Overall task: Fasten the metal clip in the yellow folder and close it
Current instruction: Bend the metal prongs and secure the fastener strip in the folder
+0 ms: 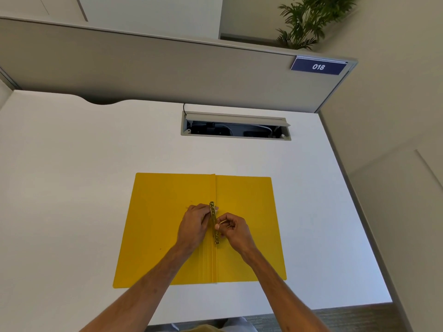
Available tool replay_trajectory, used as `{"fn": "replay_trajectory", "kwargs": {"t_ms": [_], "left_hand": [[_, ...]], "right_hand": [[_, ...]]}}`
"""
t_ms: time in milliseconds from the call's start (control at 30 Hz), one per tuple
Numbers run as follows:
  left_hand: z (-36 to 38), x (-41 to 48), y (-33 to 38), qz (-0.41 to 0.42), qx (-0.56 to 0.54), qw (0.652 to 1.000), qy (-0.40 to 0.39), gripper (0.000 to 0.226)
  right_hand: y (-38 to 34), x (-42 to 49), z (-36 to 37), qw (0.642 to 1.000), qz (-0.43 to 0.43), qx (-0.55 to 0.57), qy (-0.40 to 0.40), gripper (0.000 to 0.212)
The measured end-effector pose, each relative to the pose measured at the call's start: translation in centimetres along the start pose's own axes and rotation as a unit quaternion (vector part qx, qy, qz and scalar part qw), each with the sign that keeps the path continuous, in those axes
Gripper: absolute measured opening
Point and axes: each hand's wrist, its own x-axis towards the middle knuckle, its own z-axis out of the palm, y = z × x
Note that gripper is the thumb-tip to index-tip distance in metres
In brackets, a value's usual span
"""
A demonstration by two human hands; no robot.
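A yellow folder (155,231) lies open and flat on the white desk (84,188), its spine crease running toward me. A narrow gold metal clip (213,221) lies along that crease near the middle. My left hand (195,226) rests on the clip's left side, fingers pressed against its upper part. My right hand (233,227) is on the clip's right side, fingers curled and pinching a thin metal prong next to the bar. Both hands cover part of the clip.
An open cable tray (236,128) is set into the desk behind the folder. A grey partition (167,68) with a blue "018" sign (318,66) bounds the back. The desk's right edge (354,200) meets a side panel. A plant (309,20) stands beyond.
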Motion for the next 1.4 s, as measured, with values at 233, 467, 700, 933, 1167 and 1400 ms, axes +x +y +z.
{"fn": "replay_trajectory", "kwargs": {"t_ms": [233,467,700,933,1167,1400], "left_hand": [[-0.2,0.0,0.0,-0.003,-0.015,1.000,-0.005,0.031],[0.0,-0.1,-0.5,-0.008,-0.014,1.000,-0.018,0.036],[-0.8,-2.7,-0.3,-0.036,-0.035,0.997,0.064,0.047],[-1.3,-5.0,-1.5,0.071,0.070,0.994,0.037,0.033],[-0.6,-4.2,-2.6,0.135,0.129,0.981,-0.054,0.071],[0.0,-3.9,-3.1,0.149,0.170,0.973,-0.057,0.073]], "right_hand": [[0.0,0.1,0.1,1.000,0.017,-0.006,-0.002,0.007],[0.3,0.3,0.4,0.997,0.047,-0.044,0.043,0.006],[0.2,1.0,1.3,0.991,0.064,-0.097,0.060,0.005],[-0.6,1.3,2.5,0.984,0.062,-0.142,0.087,0.007],[-0.7,1.0,3.1,0.973,0.061,-0.189,0.115,0.014],[-0.8,1.4,2.9,0.968,0.060,-0.211,0.120,0.010]]}}
